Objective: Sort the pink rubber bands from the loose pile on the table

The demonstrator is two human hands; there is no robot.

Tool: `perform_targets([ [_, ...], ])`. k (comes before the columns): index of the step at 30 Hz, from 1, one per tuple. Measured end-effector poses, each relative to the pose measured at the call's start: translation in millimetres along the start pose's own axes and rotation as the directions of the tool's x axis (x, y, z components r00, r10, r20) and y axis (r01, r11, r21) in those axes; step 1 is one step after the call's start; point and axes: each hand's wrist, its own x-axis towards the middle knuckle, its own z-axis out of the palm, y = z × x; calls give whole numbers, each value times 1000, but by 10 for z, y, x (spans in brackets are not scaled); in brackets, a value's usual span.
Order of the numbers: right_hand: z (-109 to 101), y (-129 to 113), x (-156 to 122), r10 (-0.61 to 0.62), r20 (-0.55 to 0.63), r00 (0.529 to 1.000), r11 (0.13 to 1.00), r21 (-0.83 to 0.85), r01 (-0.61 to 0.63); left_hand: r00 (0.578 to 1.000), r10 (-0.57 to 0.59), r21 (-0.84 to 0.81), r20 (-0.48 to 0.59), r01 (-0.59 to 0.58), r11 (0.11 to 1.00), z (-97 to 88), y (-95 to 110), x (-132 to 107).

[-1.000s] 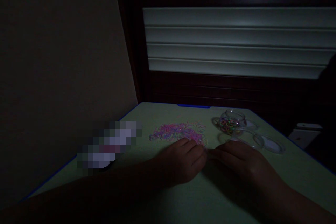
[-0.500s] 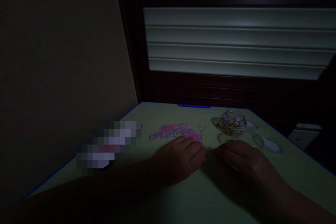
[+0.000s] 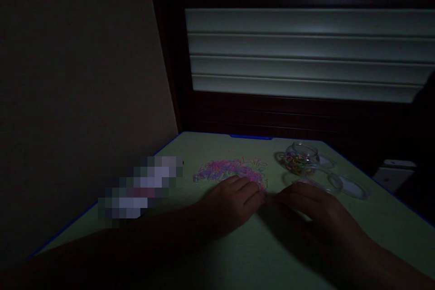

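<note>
1. While the left forearm slants in low from the left edge, the left hand [image 3: 234, 204] rests palm down near the tabletop, its knuckles up and its fingers curled toward the right.
2. Opposite it, the right hand [image 3: 316, 208] comes in from the lower right, wrist bent, with fingers bunched and pointing left; the two sets of fingertips face each other across a narrow gap.
3. Dimness hides the fingertips, so I cannot tell whether either hand pinches anything.
4. The loose pile of small coloured bands [image 3: 226, 170], mostly pink and purple, lies just beyond the left hand, which covers its near right edge from view.
5. Behind the right hand stands a clear round jar [image 3: 301, 158] partly filled with coloured bands; nearer, clear round pieces [image 3: 351, 187] lie close to the knuckles, partly hidden by them.
6. A pixelated object [image 3: 142, 190] lies on the green table [image 3: 244, 258], left of the pile, beyond the left forearm.
</note>
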Motion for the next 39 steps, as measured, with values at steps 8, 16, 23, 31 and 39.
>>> perform_targets([
  [8,5,-21,-8,31,-5,999,999,-4,-31,1000,-7,21,6,7,1000,-2,-3,0],
  [16,26,26,-15,-1,-34,999,999,-49,-1,1000,18,52,25,-19,998,-8,-6,6],
  [23,36,65,-2,68,23,997,993,-96,-65,999,37,51,13,-38,998,19,-9,5],
  [31,63,121,-7,46,69,997,976,-217,-30,1000,25,20,-16,-25,999,13,-9,11],
  [39,-78,92,0,13,-30,999,925,-379,-24,1000,15,29,9,-15,999,2,-18,5],
])
